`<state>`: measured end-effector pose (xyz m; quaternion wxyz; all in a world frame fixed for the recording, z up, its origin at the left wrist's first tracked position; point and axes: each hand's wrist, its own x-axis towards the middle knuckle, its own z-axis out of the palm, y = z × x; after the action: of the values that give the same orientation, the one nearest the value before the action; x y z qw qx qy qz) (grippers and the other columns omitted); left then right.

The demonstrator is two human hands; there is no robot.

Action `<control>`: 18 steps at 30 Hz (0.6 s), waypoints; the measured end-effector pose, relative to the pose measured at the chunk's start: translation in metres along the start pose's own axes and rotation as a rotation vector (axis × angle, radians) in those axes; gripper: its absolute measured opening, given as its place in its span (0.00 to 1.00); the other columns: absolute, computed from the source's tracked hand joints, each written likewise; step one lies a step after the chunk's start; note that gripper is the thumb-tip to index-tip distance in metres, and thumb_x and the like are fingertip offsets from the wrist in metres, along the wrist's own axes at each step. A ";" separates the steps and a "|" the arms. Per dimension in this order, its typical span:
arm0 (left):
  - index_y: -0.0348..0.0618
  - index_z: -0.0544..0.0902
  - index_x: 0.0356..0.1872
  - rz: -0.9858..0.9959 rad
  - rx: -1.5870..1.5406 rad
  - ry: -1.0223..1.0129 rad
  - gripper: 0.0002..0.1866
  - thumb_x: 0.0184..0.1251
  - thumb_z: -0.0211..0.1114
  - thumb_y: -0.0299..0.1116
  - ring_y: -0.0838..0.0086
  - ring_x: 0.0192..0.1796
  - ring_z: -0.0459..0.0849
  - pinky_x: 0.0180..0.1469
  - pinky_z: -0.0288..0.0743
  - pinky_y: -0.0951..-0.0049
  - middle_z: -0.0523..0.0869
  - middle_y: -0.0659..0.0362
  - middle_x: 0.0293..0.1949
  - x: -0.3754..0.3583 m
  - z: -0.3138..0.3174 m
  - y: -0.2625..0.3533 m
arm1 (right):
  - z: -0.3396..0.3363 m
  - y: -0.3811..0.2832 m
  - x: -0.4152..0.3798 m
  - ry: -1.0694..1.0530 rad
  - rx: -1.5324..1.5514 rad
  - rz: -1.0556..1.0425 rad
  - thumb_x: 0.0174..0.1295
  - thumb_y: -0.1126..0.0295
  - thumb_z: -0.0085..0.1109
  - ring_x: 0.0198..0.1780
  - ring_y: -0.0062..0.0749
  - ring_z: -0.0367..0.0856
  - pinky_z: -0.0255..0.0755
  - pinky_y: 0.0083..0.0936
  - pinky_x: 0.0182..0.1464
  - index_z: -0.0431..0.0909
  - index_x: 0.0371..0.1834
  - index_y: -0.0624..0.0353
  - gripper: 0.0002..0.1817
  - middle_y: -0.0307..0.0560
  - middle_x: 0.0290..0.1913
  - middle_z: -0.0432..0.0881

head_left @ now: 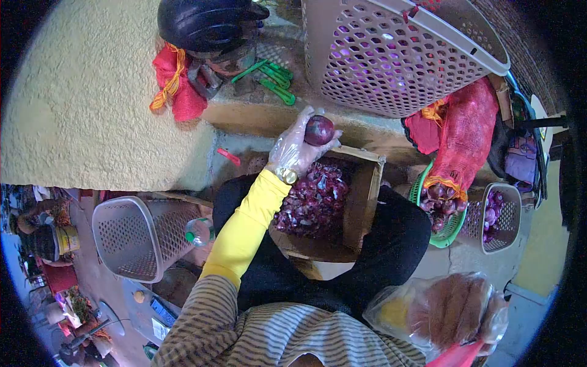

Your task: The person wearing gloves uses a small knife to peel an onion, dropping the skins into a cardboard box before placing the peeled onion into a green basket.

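My left hand (pixel 298 147), in a clear plastic glove with a yellow sleeve and a wristwatch below it, holds a red onion (pixel 319 130). The fingers curl round the onion, which sits above the far edge of a cardboard box (pixel 361 211). Inside that box lies a heap of purple onion skins (pixel 315 199), between my knees. My right hand is out of the picture. To the right, whole onions (pixel 439 205) spill from the mouth of a red mesh sack (pixel 468 131) into a green basket (pixel 452 231).
A large perforated basket (pixel 391 67) stands on the ledge ahead, near green plastic items (pixel 278 79) and a dark helmet (pixel 208 24). Another basket (pixel 143 238) and a green-capped bottle (pixel 200 232) are at left. A smaller onion basket (pixel 501 217) and a clear plastic bag (pixel 440 312) are at right.
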<state>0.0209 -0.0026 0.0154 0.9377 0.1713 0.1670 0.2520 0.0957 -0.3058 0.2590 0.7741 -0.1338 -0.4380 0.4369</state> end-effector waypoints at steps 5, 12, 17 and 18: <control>0.41 0.64 0.69 0.209 0.514 -0.034 0.34 0.68 0.73 0.36 0.55 0.64 0.80 0.71 0.74 0.51 0.74 0.48 0.68 -0.001 0.001 -0.002 | 0.017 0.026 0.020 -0.045 0.028 -0.172 0.64 0.57 0.69 0.20 0.21 0.78 0.72 0.16 0.23 0.87 0.51 0.57 0.19 0.47 0.30 0.83; 0.41 0.67 0.67 0.468 1.415 0.060 0.47 0.53 0.83 0.52 0.64 0.55 0.88 0.63 0.78 0.66 0.87 0.52 0.55 -0.019 0.029 0.007 | 0.013 -0.007 -0.003 0.046 -0.032 -0.221 0.65 0.58 0.68 0.22 0.22 0.79 0.73 0.18 0.26 0.85 0.51 0.57 0.18 0.47 0.31 0.82; 0.40 0.68 0.68 0.048 0.290 0.031 0.47 0.53 0.82 0.53 0.60 0.58 0.87 0.63 0.78 0.64 0.87 0.48 0.56 -0.022 0.038 0.007 | 0.013 -0.006 -0.005 0.065 -0.049 -0.243 0.65 0.59 0.68 0.23 0.23 0.79 0.75 0.20 0.28 0.84 0.51 0.58 0.17 0.47 0.32 0.82; 0.40 0.68 0.68 0.043 0.289 0.028 0.47 0.53 0.82 0.53 0.60 0.58 0.87 0.63 0.78 0.64 0.87 0.48 0.56 -0.021 0.036 0.005 | 0.014 -0.005 -0.003 0.068 -0.050 -0.247 0.65 0.59 0.67 0.24 0.23 0.79 0.75 0.20 0.29 0.84 0.51 0.58 0.17 0.47 0.32 0.82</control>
<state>0.0157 -0.0181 0.0542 0.8953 0.3046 0.2107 0.2476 0.0863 -0.3135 0.2680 0.8328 -0.1129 -0.4357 0.3224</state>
